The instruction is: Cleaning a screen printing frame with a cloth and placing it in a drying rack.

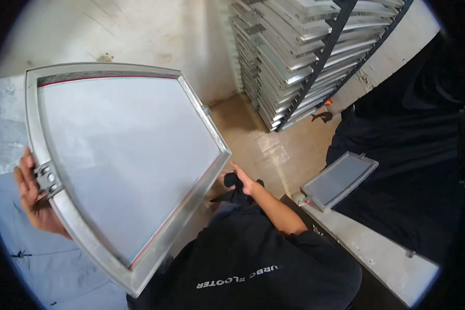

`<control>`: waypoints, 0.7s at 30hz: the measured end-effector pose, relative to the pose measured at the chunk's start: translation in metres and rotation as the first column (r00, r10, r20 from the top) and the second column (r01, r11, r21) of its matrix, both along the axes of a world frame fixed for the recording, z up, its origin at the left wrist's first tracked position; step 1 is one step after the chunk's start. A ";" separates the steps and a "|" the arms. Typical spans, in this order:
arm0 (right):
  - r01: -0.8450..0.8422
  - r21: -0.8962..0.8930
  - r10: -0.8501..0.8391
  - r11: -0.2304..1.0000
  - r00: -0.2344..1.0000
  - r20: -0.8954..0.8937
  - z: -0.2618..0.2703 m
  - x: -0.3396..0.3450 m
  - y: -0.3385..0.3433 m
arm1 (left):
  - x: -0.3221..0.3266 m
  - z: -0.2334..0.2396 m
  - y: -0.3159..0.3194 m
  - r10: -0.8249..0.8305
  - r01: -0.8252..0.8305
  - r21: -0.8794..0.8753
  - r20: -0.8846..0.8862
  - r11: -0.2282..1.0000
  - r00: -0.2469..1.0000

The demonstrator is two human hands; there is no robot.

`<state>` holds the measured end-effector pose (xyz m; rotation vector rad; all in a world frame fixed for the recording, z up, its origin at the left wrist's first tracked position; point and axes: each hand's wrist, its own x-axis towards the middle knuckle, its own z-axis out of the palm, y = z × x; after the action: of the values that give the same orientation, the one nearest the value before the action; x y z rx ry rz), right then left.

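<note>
A large metal-framed screen, like a screen-printing frame (128, 155), is held up at the left, its pale mesh facing the camera. My left hand (35, 197) grips its left side beside a metal clamp (49, 179) fixed on the frame. At the frame's lower right edge is my right hand (242, 180), partly hidden behind it; a knotted black cloth (234, 181) shows at its fingers. Whether that hand grips the frame or the cloth cannot be told.
A dark rack (325, 50) stacked with several metal frames stands at the upper right. A smaller framed screen (340, 181) leans against black cloth (403, 162) at the right, above a pale ledge (368, 252). A bluish covered surface (62, 267) lies at the lower left, beside the wall.
</note>
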<state>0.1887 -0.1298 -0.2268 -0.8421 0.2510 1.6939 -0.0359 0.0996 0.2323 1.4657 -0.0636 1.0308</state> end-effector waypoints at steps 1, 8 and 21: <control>-0.003 0.019 0.003 1.000 1.000 0.015 -0.007 0.000 0.000 | -0.002 0.017 -0.008 -0.058 0.058 0.001 -0.028 0.998 0.998; -0.098 -0.067 0.105 0.993 0.988 0.111 0.053 0.022 -0.003 | -0.020 0.010 -0.001 -0.048 0.046 0.031 0.091 0.998 0.995; 0.082 0.458 -0.328 0.885 0.809 0.489 0.140 0.103 0.019 | -0.031 -0.019 0.026 0.039 -0.053 0.033 0.331 0.998 0.943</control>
<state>0.2921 -0.1104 -0.0872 -0.9005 -0.4017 1.1612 -0.0673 0.1253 0.2129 1.3233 -0.2946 1.3133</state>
